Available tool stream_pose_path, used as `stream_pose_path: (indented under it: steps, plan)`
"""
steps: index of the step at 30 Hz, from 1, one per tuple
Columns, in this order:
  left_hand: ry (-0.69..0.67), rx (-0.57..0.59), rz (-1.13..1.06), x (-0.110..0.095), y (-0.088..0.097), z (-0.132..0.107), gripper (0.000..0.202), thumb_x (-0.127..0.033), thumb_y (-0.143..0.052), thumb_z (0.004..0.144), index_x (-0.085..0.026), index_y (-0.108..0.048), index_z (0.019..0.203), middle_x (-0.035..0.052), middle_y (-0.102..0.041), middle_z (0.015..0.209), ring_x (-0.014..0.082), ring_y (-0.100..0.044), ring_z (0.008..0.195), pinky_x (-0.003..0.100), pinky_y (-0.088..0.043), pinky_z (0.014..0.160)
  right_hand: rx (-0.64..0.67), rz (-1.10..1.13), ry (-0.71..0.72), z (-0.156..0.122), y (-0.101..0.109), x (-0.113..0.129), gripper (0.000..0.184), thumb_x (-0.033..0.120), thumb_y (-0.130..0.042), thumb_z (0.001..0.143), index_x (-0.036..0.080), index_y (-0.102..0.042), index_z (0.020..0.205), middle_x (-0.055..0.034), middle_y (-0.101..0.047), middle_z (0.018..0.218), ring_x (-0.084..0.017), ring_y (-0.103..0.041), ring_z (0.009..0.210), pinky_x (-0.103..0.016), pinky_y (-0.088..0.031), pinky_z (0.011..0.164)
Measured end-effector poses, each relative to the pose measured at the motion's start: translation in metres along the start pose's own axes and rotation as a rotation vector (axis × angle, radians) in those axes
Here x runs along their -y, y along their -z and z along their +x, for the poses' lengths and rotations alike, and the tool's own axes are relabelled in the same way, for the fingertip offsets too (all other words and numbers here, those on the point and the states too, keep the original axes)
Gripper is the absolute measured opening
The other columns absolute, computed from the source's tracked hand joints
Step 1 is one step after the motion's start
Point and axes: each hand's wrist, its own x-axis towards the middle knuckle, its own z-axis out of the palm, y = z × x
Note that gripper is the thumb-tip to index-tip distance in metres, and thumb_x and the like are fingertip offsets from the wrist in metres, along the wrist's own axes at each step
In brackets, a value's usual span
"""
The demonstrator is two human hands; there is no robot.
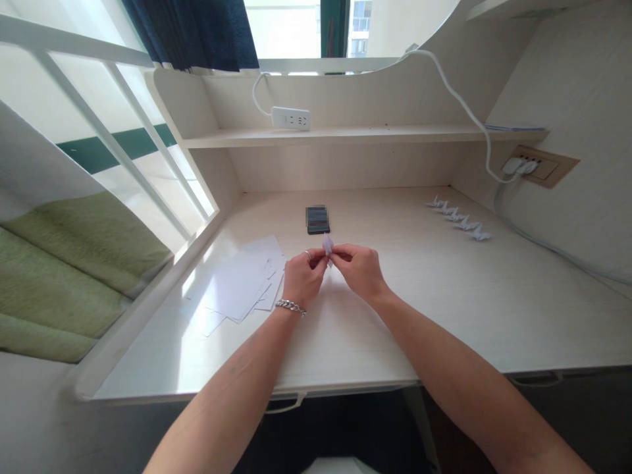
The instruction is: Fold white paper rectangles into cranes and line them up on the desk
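Observation:
Over the middle of the desk, a small piece of folded white paper (328, 243) is pinched between both hands, its pointed tip facing up. My left hand (303, 275), with a ring and a chain bracelet, grips its left side with thumb and fingertips. On the other side my right hand (359, 268) holds it in the same kind of pinch. The fingertips cover part of the paper's lower portion. Just behind it lies a dark phone (317, 220), its screen blurred.
Loose white paper sheets (241, 280) overlap left of my hands. Several folded paper cranes (459, 218) stand in a row at the back right. A power strip (291, 118) rests on the shelf (355, 135); a white cable (461, 99) runs to the wall socket (540, 166).

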Motion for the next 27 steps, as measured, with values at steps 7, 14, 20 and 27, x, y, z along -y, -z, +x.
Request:
stream_pose_path:
  steps: [7, 14, 20, 27]
  plan:
    - [0.008, -0.023, 0.01, -0.002, 0.0, -0.001, 0.017, -0.029, -0.067, 0.08, -0.021, -0.076, 0.091, 0.0048, -0.076, 0.086, 0.0175, -0.069, 0.074, 0.029, -0.053, 0.071, -0.006, 0.104, -0.103, 0.001, -0.004, -0.008, 0.016, 0.027, -0.066, 0.077, 0.023, -0.078, 0.088, -0.0026, -0.077, 0.088, -0.023, -0.072, 0.083, -0.035, -0.055, 0.08]
    - [-0.1, -0.035, 0.036, -0.001, -0.003, -0.002, 0.014, -0.026, -0.064, 0.082, -0.023, -0.076, 0.09, 0.0043, -0.071, 0.09, 0.0146, -0.066, 0.077, 0.025, -0.052, 0.068, 0.033, 0.507, -0.321, 0.006, -0.006, -0.011, 0.026, 0.032, -0.077, 0.066, 0.016, -0.076, 0.086, -0.0053, -0.076, 0.079, -0.023, -0.071, 0.078, -0.038, -0.057, 0.08]
    - [-0.116, 0.029, -0.021, -0.005, -0.003, -0.004, 0.018, -0.028, -0.062, 0.084, -0.024, -0.076, 0.094, 0.005, -0.069, 0.098, 0.0146, -0.065, 0.082, 0.025, -0.053, 0.071, -0.012, 0.752, -0.536, 0.009, -0.001, 0.003, 0.022, 0.024, -0.083, 0.059, 0.014, -0.072, 0.074, -0.0038, -0.073, 0.071, -0.017, -0.069, 0.071, -0.035, -0.058, 0.08]
    - [0.113, 0.0, -0.266, -0.001, -0.002, 0.001, 0.017, -0.023, -0.066, 0.076, -0.016, -0.072, 0.091, 0.0067, -0.073, 0.083, 0.0164, -0.068, 0.075, 0.03, -0.055, 0.075, -0.095, 0.724, -0.533, 0.013, 0.0, 0.003, 0.008, 0.018, -0.072, 0.07, 0.015, -0.068, 0.075, -0.0013, -0.069, 0.068, -0.012, -0.065, 0.062, -0.033, -0.059, 0.074]
